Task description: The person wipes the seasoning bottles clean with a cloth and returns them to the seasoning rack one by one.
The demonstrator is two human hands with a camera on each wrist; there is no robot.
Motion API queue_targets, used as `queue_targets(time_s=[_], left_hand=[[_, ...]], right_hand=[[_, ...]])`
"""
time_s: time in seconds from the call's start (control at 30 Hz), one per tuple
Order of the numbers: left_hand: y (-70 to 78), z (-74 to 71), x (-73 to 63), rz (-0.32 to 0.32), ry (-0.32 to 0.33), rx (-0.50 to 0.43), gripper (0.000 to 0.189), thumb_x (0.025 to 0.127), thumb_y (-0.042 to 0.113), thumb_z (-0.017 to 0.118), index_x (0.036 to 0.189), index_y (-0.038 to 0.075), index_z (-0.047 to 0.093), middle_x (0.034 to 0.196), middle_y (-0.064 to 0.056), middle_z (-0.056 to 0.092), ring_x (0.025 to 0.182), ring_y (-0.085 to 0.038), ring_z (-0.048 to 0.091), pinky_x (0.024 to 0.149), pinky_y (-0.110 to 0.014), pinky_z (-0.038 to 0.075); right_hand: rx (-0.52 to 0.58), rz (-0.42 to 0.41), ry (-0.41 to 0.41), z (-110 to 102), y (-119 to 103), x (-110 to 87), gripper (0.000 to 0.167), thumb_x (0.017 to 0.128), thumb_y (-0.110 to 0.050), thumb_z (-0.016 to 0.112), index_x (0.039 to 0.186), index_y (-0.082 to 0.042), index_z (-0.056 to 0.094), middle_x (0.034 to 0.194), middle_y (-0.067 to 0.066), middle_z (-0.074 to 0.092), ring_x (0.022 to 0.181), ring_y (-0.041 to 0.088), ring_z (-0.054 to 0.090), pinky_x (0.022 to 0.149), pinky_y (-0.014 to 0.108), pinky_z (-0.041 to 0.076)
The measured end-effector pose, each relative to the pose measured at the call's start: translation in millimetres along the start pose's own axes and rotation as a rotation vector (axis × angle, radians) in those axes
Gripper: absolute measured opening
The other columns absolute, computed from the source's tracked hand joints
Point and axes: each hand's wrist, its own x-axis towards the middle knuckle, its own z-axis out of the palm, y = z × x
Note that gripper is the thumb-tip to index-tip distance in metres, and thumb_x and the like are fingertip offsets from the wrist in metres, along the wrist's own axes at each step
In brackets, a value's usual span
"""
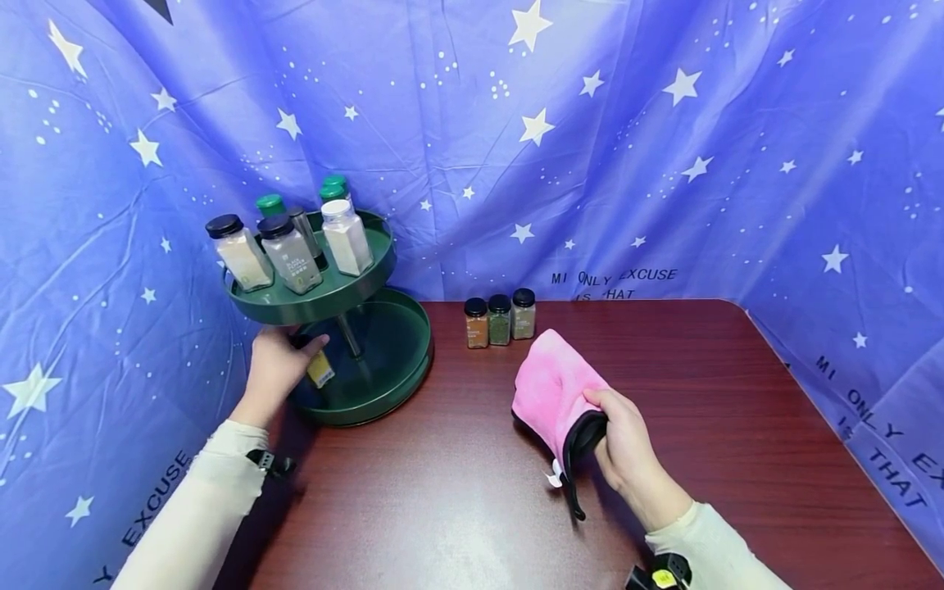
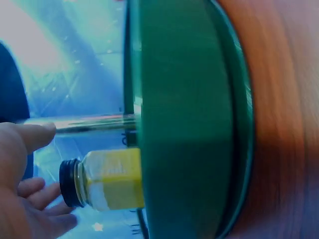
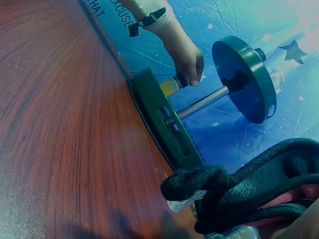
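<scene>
On the lower tier of a green two-tier turntable rack (image 1: pixel 379 403) stands a jar with yellow contents and a black lid (image 2: pixel 115 179). My left hand (image 1: pixel 276 365) reaches in between the tiers, right at this jar's lid. In the left wrist view the thumb (image 2: pixel 37 135) is apart from the lid, and the fingers (image 2: pixel 47 201) extend behind it without closing round it. My right hand (image 1: pixel 627 442) grips a pink cloth (image 1: pixel 553 385) with black edging and a white tag, held over the table. The cloth's black edge (image 3: pixel 264 184) fills the right wrist view's lower corner.
Several spice jars (image 1: pixel 297 258) with black, green and white lids stand on the upper tier. Three small black-lidded jars (image 1: pixel 499 321) stand at the table's back edge. A metal post (image 1: pixel 350 334) joins the tiers. Behind the brown table (image 1: pixel 442 492) hangs a blue star-printed curtain (image 1: pixel 457 147).
</scene>
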Motion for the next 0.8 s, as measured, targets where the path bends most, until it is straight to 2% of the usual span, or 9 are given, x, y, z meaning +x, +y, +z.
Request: queue_targets(time_s=[0.13,0.2,0.3,0.4,0.57,0.7,0.8], left_hand=[[9.3,7.5,-4.5,0.132,0.013,0.111,0.059,0.088,0.021,0.080,0.136,0.000,0.054,0.124,-0.038,0.059,0.114,-0.054,0.058,0.094,-0.066,0.047],[17.2,9.8,-7.2,0.174,0.004,0.155,0.068,0.089,0.022,0.079,0.145,0.002,0.046,0.130,-0.039,0.055,0.117,-0.056,0.056,0.096,-0.067,0.046],[29.9,13.9,-9.7,0.221,-0.013,0.188,0.070,0.090,0.024,0.079,0.147,0.003,0.044,0.136,-0.037,0.052,0.121,-0.055,0.055,0.098,-0.066,0.046],[40.4,18.9,-11.8,0.208,-0.062,0.187,0.063,0.091,0.028,0.078,0.141,0.003,0.049,0.135,-0.030,0.056,0.123,-0.051,0.055,0.100,-0.064,0.046],[56.5,28.2,-14.9,0.160,-0.181,0.079,0.053,0.092,0.032,0.077,0.131,0.002,0.059,0.128,-0.018,0.065,0.122,-0.040,0.059,0.105,-0.056,0.045],[66.5,36.3,-15.0,0.162,-0.257,-0.010,0.053,0.092,0.031,0.077,0.132,0.001,0.059,0.127,-0.016,0.067,0.122,-0.036,0.061,0.106,-0.052,0.045],[71.8,42.8,-14.4,0.135,-0.313,-0.062,0.054,0.092,0.031,0.077,0.132,0.001,0.058,0.127,-0.017,0.069,0.122,-0.036,0.062,0.106,-0.052,0.046]], right_hand=[[-0.003,-0.003,-0.005,-1.3,-0.5,-0.5,0.040,0.100,0.002,0.042,0.072,-0.011,0.067,0.081,-0.004,0.064,0.077,0.008,0.062,0.072,0.024,0.054],[-0.004,-0.004,-0.009,-1.8,-0.4,-0.5,0.040,0.100,0.002,0.042,0.072,-0.011,0.067,0.080,-0.004,0.064,0.077,0.008,0.062,0.072,0.024,0.054],[-0.002,-0.006,-0.013,-2.2,-0.1,-0.6,0.040,0.100,0.002,0.042,0.073,-0.012,0.067,0.080,-0.004,0.064,0.076,0.008,0.063,0.071,0.024,0.054],[0.001,-0.008,-0.014,-2.1,0.1,-1.1,0.040,0.100,0.002,0.042,0.073,-0.011,0.067,0.080,-0.004,0.064,0.076,0.008,0.063,0.071,0.024,0.054],[0.007,-0.008,-0.012,-1.4,-0.1,-1.8,0.039,0.100,0.002,0.042,0.072,-0.012,0.066,0.080,-0.004,0.064,0.076,0.007,0.063,0.071,0.024,0.053],[0.012,-0.008,-0.018,0.3,-0.3,-2.1,0.040,0.100,0.002,0.042,0.072,-0.011,0.066,0.081,-0.004,0.065,0.078,0.007,0.063,0.072,0.024,0.054],[0.010,-0.008,-0.021,1.8,-0.3,-2.9,0.040,0.100,0.002,0.042,0.072,-0.012,0.067,0.081,-0.004,0.065,0.078,0.007,0.063,0.073,0.023,0.054]])
